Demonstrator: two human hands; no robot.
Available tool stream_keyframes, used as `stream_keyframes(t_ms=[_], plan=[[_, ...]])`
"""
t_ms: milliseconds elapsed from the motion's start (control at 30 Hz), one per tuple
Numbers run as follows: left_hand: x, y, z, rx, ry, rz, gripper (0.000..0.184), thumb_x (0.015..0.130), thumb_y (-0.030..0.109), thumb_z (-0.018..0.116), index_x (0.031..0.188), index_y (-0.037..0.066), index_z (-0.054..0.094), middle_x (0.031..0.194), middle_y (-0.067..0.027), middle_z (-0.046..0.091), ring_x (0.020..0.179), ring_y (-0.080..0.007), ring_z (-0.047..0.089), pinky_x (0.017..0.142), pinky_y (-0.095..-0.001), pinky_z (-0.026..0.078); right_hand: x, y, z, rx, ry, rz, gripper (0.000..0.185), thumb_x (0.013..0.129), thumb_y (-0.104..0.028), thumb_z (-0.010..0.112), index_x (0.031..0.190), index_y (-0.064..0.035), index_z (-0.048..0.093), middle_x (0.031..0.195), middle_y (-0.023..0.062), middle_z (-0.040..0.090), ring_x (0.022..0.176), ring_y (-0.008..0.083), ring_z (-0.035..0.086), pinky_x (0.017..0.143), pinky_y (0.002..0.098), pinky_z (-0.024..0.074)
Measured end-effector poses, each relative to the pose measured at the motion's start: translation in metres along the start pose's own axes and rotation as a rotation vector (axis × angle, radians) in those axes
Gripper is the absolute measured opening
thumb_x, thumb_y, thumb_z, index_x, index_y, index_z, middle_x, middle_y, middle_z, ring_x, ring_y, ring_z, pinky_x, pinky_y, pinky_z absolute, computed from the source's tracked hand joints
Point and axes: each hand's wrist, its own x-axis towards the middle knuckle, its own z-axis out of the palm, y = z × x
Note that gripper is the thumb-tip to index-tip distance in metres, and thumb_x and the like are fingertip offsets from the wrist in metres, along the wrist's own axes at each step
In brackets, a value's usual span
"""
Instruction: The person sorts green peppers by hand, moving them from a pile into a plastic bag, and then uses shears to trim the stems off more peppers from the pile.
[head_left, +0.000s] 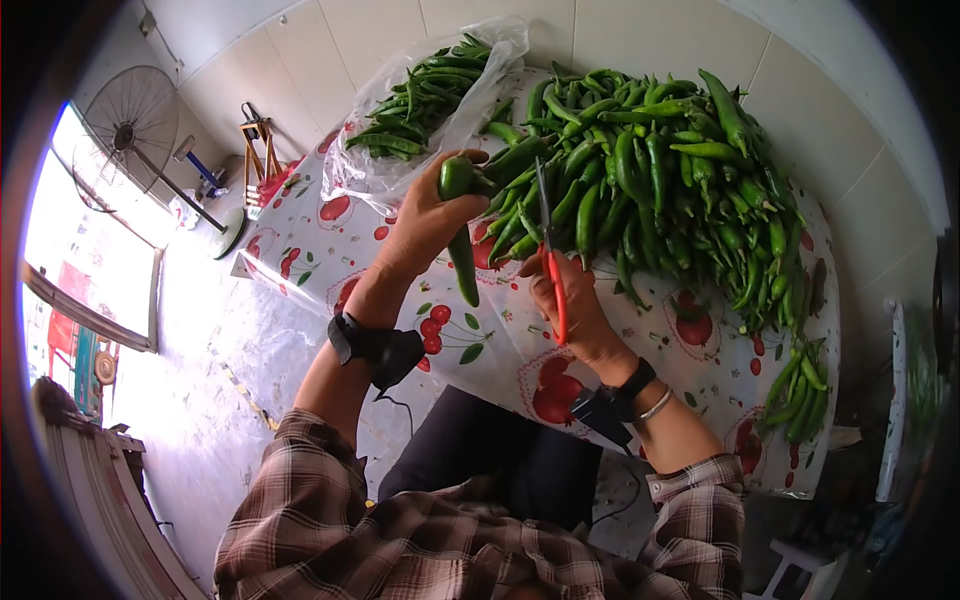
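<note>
My left hand is closed around several green chili peppers. One pepper's blunt end shows above the fingers, and another long one hangs below the palm. Closed on the red handles of a pair of scissors is my right hand. The metal blades point up and away from me, near the stem side of the peppers in my left hand. Beyond the blades, a big heap of green chili peppers spreads over the table.
At the back stands a clear plastic bag with more peppers inside. A patterned cloth covers the table, and a small bunch of peppers lies at its right edge. A standing fan is on the far left. Tiled wall borders the back.
</note>
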Motion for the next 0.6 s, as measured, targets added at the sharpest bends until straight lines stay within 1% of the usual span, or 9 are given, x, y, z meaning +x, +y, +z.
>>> stream_keyframes(t_ms=[33, 67, 100, 167, 233, 300, 367, 500, 600], plan=[[0.001, 0.000, 0.002, 0.000, 0.000, 0.000, 0.047, 0.074, 0.008, 0.060, 0.119, -0.001, 0.052, 0.096, -0.0035, 0.055, 0.088, -0.0103, 0.051, 0.082, -0.0233, 0.041, -0.002, -0.003, 0.002, 0.010, -0.058, -0.040, 0.016, 0.088, -0.015, 0.057, 0.097, -0.0043, 0.050, 0.076, -0.0009, 0.049, 0.063, 0.0031, 0.044, 0.058, 0.0181, 0.0396], [0.003, -0.001, 0.004, -0.043, 0.023, -0.003, 0.045, 0.073, 0.007, 0.060, 0.117, -0.001, 0.052, 0.093, -0.0046, 0.056, 0.085, -0.0112, 0.053, 0.079, -0.0239, 0.042, -0.002, -0.005, 0.001, -0.115, -0.057, -0.024, 0.025, 0.085, -0.019, 0.061, 0.101, -0.0044, 0.048, 0.080, 0.0014, 0.052, 0.071, 0.0074, 0.049, 0.068, 0.0218, 0.0432], [0.004, -0.001, 0.005, -0.086, 0.046, -0.006, 0.044, 0.072, 0.007, 0.061, 0.114, -0.002, 0.053, 0.090, -0.0057, 0.058, 0.082, -0.0120, 0.054, 0.076, -0.0245, 0.044, -0.003, -0.003, 0.001, -0.115, -0.057, -0.024, 0.025, 0.085, -0.019, 0.061, 0.101, -0.0044, 0.048, 0.080, 0.0014, 0.052, 0.071, 0.0074, 0.049, 0.068, 0.0218, 0.0432], [0.006, -0.001, 0.007, -0.130, 0.044, -0.038, 0.044, 0.072, 0.007, 0.061, 0.114, -0.002, 0.053, 0.089, -0.0057, 0.058, 0.080, -0.0121, 0.055, 0.075, -0.0246, 0.045, -0.003, 0.001, 0.000, -0.266, 0.009, -0.123, 0.038, 0.085, -0.037, 0.062, 0.103, -0.0056, 0.049, 0.078, -0.0003, 0.045, 0.071, 0.0082, 0.043, 0.066, 0.0231, 0.0381], [0.006, 0.001, 0.009, -0.174, 0.042, -0.069, 0.044, 0.072, 0.007, 0.061, 0.114, -0.002, 0.053, 0.088, -0.0058, 0.058, 0.079, -0.0122, 0.055, 0.073, -0.0248, 0.045, -0.007, -0.009, 0.003, -0.275, 0.024, -0.119, 0.036, 0.084, -0.033, 0.064, 0.103, -0.0059, 0.049, 0.079, 0.0012, 0.046, 0.072, 0.0098, 0.044, 0.067, 0.0241, 0.0389], [0.005, 0.004, 0.013, -0.178, 0.041, -0.087, 0.044, 0.073, 0.005, 0.061, 0.115, -0.002, 0.055, 0.087, -0.0029, 0.055, 0.079, -0.0097, 0.052, 0.072, -0.0216, 0.043, -0.007, -0.011, 0.003, -0.284, 0.040, -0.114, 0.034, 0.083, -0.030, 0.065, 0.103, -0.0062, 0.049, 0.081, 0.0026, 0.048, 0.073, 0.0114, 0.046, 0.068, 0.0252, 0.0397], [0.004, 0.006, 0.017, -0.176, 0.051, -0.074, 0.044, 0.072, 0.005, 0.061, 0.115, -0.002, 0.055, 0.087, -0.0026, 0.055, 0.078, -0.0095, 0.053, 0.071, -0.0214, 0.043, -0.005, -0.004, 0.000, -0.389, 0.091, -0.133, 0.048, 0.080, -0.032, 0.069, 0.113, -0.0039, 0.049, 0.089, 0.0074, 0.059, 0.078, 0.0147, 0.057, 0.073, 0.0274, 0.0459], [0.004, 0.009, 0.022, -0.175, 0.054, -0.049, 0.043, 0.072, 0.004, 0.061, 0.115, -0.001, 0.055, 0.085, -0.0020, 0.056, 0.077, -0.0090, 0.053, 0.070, -0.0212, 0.043, -0.007, -0.010, 0.002, -0.425, 0.094, -0.112, 0.048, 0.080, -0.032, 0.069, 0.113, -0.0033, 0.049, 0.090, 0.0086, 0.061, 0.078, 0.0150, 0.060, 0.072, 0.0272, 0.0465], [0.005, 0.009, 0.024, -0.161, 0.059, -0.043, 0.043, 0.072, 0.004, 0.060, 0.115, -0.001, 0.055, 0.086, -0.0022, 0.056, 0.076, -0.0087, 0.053, 0.070, -0.0213, 0.043, -0.007, 0.001, 0.002, -0.361, 0.057, -0.062, 0.048, 0.081, -0.032, 0.068, 0.114, -0.0029, 0.048, 0.092, 0.0098, 0.061, 0.076, 0.0151, 0.062, 0.069, 0.0269, 0.0474]])
